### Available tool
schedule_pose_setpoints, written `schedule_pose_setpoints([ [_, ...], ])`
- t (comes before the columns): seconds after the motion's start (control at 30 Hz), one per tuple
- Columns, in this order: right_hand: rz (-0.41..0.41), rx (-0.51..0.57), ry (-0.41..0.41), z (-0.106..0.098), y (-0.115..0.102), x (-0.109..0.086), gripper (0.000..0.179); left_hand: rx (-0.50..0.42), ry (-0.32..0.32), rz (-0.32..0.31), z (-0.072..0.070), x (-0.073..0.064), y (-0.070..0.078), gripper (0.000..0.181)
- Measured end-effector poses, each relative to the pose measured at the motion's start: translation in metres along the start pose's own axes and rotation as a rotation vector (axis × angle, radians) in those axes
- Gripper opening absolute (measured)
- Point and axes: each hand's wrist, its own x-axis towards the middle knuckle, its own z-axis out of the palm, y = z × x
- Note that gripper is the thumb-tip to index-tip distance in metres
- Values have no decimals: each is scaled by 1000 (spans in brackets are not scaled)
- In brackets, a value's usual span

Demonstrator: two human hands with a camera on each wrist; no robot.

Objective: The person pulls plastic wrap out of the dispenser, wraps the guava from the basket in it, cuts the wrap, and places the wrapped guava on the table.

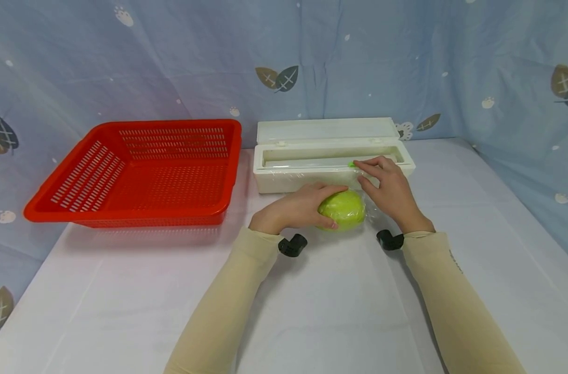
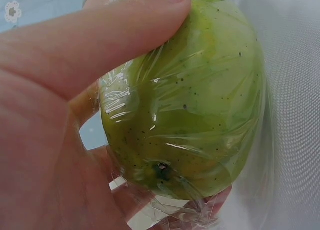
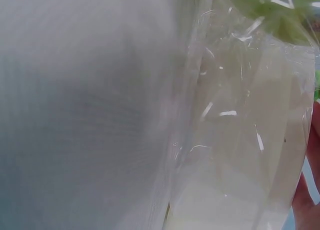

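Note:
A green mango (image 1: 344, 210) with dark specks is wrapped in clear cling film, its stem end visible in the left wrist view. My left hand (image 1: 303, 208) grips it from the left, thumb and fingers curved round it. Behind it stands a white cling film dispenser (image 1: 288, 182) with its lid raised. My right hand (image 1: 390, 193) is at the dispenser's front edge, index fingertip touching a small green slide cutter (image 1: 351, 164), thumb a little below. Clear cling film (image 3: 240, 115) stretches between the mango and the dispenser. Most of the right hand is outside the right wrist view.
A red slotted plastic basket (image 1: 227, 192) stands left of the dispenser. Both sit on a white-covered table (image 1: 330, 322). A blue patterned curtain (image 1: 209, 57) hangs behind and along the sides.

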Motion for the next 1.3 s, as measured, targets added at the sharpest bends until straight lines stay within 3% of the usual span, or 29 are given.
schedule_pose_setpoints([
  [1.3, 12, -18, -50, 1, -2, 2, 39, 6, 13, 19, 1, 1, -2, 79],
])
